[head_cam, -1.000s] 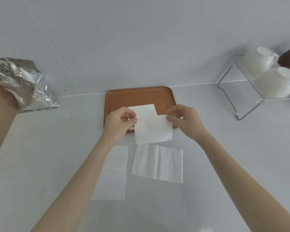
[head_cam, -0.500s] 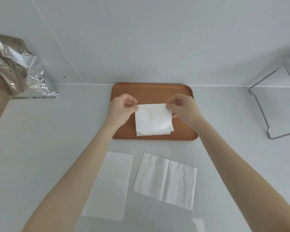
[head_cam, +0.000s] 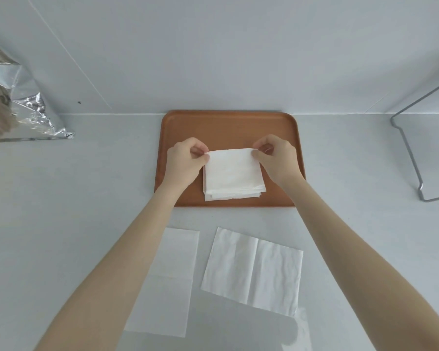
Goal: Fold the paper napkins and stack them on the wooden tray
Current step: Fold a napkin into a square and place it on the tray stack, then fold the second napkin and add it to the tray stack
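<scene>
left hand [head_cam: 184, 160] — pinch grip | right hand [head_cam: 279, 158] — pinch grip

Crumpled silver foil bag [head_cam: 23, 107] at far left, bent metal wire stand [head_cam: 413, 158] at right

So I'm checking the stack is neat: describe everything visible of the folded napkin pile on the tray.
The folded napkin pile is white, soft-looking paper in several squarish layers, lower edges slightly fanned and uneven. It lies flat near the middle of the wooden tray. The left hand and right hand pinch the top napkin's far corners.

Two bare forearms, sleeveless, no jewellery
</scene>
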